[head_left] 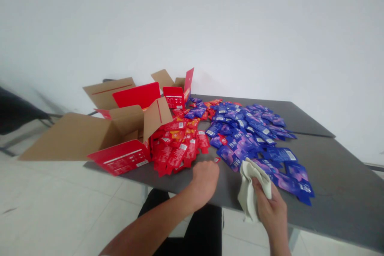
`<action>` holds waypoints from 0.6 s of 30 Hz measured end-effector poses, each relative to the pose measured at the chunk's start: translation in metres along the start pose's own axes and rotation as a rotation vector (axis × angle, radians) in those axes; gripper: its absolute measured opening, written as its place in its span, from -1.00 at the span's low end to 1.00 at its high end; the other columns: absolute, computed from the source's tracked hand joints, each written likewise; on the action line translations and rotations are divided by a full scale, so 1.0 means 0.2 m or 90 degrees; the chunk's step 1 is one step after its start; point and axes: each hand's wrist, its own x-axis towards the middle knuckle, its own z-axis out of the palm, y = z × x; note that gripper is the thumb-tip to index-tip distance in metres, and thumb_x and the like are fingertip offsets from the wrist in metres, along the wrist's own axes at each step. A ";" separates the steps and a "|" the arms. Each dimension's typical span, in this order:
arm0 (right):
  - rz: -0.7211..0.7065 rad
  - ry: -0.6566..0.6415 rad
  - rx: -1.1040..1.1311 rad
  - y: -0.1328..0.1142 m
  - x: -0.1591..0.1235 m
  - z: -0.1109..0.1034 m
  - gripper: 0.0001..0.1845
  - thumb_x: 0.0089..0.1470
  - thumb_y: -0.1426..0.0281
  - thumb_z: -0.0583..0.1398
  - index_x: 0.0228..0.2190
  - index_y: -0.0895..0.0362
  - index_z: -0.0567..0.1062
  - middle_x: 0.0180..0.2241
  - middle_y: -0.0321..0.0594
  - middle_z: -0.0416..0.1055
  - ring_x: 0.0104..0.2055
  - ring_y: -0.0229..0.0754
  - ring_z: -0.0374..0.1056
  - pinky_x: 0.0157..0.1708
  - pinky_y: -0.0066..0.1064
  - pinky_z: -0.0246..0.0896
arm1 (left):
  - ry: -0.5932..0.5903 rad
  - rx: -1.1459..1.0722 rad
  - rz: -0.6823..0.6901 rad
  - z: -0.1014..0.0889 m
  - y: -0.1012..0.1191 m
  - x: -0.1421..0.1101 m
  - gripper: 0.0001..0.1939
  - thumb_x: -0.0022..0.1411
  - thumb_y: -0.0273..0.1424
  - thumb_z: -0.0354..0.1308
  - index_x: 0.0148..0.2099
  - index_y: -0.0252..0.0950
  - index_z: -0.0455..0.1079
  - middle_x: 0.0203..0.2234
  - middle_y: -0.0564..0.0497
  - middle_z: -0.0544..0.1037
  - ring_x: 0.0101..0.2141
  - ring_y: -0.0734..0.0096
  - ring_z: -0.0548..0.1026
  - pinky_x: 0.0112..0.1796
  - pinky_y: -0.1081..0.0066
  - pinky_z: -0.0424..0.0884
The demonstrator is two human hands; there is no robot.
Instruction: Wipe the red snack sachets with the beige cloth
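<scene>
My right hand (271,208) grips a folded cream cloth (250,194) at the table's near edge, beside a pile of blue-purple packets (240,144). My left hand (205,182) is closed in a fist above the dark table (339,184), its fingers turned away from view. Whatever the fist may hold is hidden. Just past its knuckles shows a small red and white piece (217,160), too small to name. Red packets (177,152) lie heaped left of the fist, some with orange on them.
An open red carton (126,158) with brown flaps spread stands on the left, its flap reaching past the table edge. Another open red carton (174,98) stands behind it by the white wall (240,28). A black chair (18,112) is at far left.
</scene>
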 end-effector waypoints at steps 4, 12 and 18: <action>-0.028 -0.024 -0.002 0.03 0.01 -0.01 -0.43 0.05 -0.04 0.29 -0.11 0.14 0.66 -0.16 -0.08 0.64 -0.09 0.10 0.52 -0.08 -0.28 0.40 | 0.088 0.023 -0.023 -0.10 -0.08 0.02 -0.67 0.39 -0.62 -0.06 -0.08 -0.41 0.55 -0.37 -0.29 0.64 -0.28 0.03 0.68 -0.27 0.18 0.59; -0.086 -0.062 0.019 0.06 0.03 -0.02 -0.48 0.06 -0.04 0.27 -0.16 0.10 0.67 -0.10 -0.09 0.63 -0.04 0.11 0.53 -0.02 -0.26 0.42 | 0.287 0.044 -0.063 -0.30 -0.32 0.31 -0.50 0.42 -0.63 -0.10 0.33 -0.33 0.28 0.22 -0.29 0.44 0.15 0.20 0.49 0.12 0.24 0.41; -0.107 -0.088 0.043 0.07 0.04 -0.02 -0.50 0.06 -0.05 0.28 -0.17 0.06 0.68 -0.10 -0.11 0.63 -0.04 0.11 0.54 -0.01 -0.26 0.45 | 0.308 0.061 -0.163 -0.32 -0.52 0.56 -0.53 0.42 -0.65 -0.15 0.27 -0.38 0.35 0.15 -0.30 0.49 0.15 0.17 0.46 0.12 0.25 0.36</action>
